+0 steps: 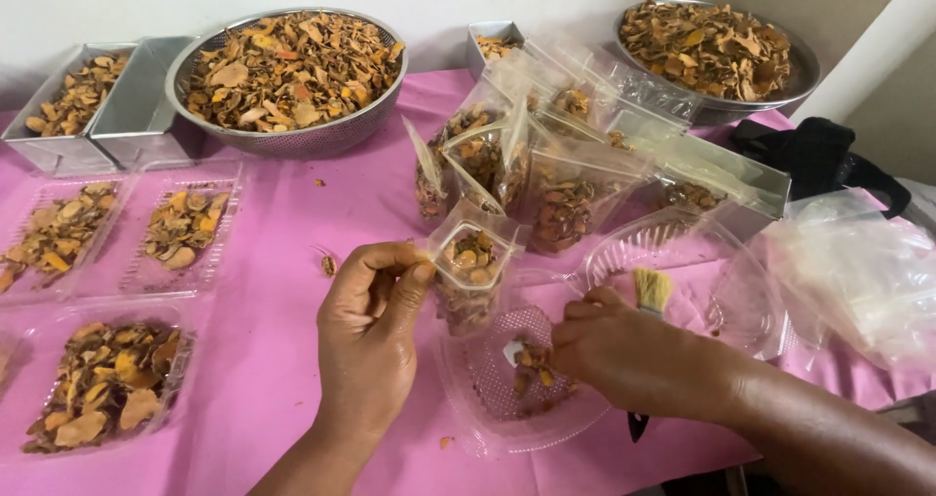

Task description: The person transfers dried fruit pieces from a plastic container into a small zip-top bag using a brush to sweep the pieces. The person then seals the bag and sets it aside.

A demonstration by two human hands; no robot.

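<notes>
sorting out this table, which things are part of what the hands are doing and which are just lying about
In use: left hand holding small clear pouch; right hand picking dried slices from clear tray.

Lying about: brush, black bag, colander, loose plastic bags.

Clear plastic pouch (470, 277): upright, mouth open, about half full of dried orange-brown slices. Clear tray (507, 374) below holds few slices.

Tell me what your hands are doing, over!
Left hand pinching small clear pouch open by its rim. Right hand picking dried slices from clear plastic tray. Small brush behind right hand, filled pouches crowding beyond.
</notes>
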